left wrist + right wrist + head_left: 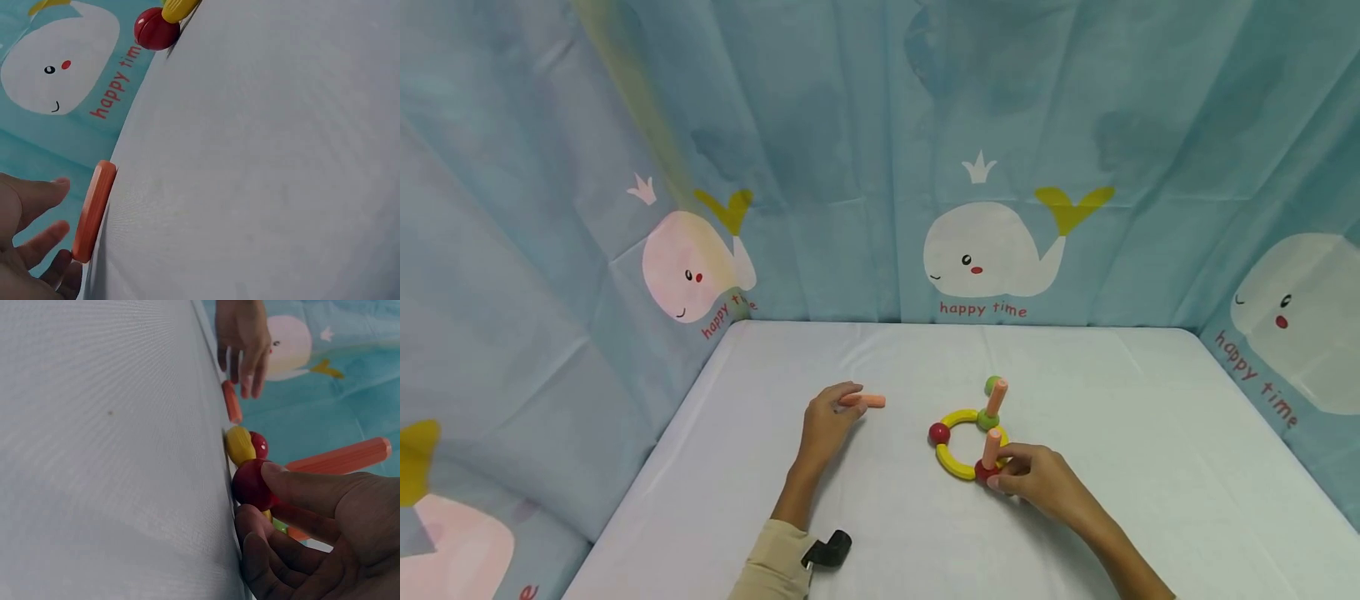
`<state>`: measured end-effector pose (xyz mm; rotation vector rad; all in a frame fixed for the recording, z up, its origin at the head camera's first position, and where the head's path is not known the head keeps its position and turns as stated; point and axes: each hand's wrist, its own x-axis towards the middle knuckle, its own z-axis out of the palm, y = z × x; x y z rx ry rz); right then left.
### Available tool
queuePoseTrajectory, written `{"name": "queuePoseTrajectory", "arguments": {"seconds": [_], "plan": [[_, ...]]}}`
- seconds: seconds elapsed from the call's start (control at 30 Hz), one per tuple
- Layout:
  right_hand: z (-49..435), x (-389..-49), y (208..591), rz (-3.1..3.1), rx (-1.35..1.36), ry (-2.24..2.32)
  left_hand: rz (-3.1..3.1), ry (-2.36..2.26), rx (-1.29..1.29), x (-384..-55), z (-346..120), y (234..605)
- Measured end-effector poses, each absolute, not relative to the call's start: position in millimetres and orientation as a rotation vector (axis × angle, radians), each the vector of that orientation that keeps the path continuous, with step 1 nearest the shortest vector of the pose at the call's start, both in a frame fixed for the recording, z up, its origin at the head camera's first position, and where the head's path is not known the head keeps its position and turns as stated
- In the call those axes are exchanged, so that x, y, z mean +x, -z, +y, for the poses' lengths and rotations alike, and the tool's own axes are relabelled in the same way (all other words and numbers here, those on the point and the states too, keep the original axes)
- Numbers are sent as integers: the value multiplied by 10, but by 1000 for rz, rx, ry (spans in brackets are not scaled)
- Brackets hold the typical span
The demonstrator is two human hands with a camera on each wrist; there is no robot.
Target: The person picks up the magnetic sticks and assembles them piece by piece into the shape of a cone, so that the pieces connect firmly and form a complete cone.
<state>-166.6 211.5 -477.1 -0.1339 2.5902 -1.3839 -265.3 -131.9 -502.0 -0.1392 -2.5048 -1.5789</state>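
Note:
A ring of yellow curved pieces [953,463] joined by red and green balls lies on the white table. Two orange sticks stand up from it, one [997,398] in a green ball [988,419], the other [992,450] in the nearest red ball. My right hand [1041,483] pinches that red ball [253,484] between thumb and fingers. To the left, my left hand [830,425] hovers around a loose orange stick [95,211] lying on the table, its thumb and fingers spread apart and its lower fingertips right at one end of the stick.
Another green ball [992,385] sits just behind the far upright stick. A second red ball [939,433] is on the ring's left side. Blue curtains [850,167] printed with whales hang along the table's back and sides. A black device [827,550] is strapped at the left sleeve.

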Motion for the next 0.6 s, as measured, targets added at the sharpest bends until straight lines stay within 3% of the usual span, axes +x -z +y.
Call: {"name": "queuePoseTrajectory", "arguments": {"seconds": [0.6], "plan": [[2122,-1677,4797,2589,-138,1391,-2592,1539,-101,-2665,-1367,5060]]}}
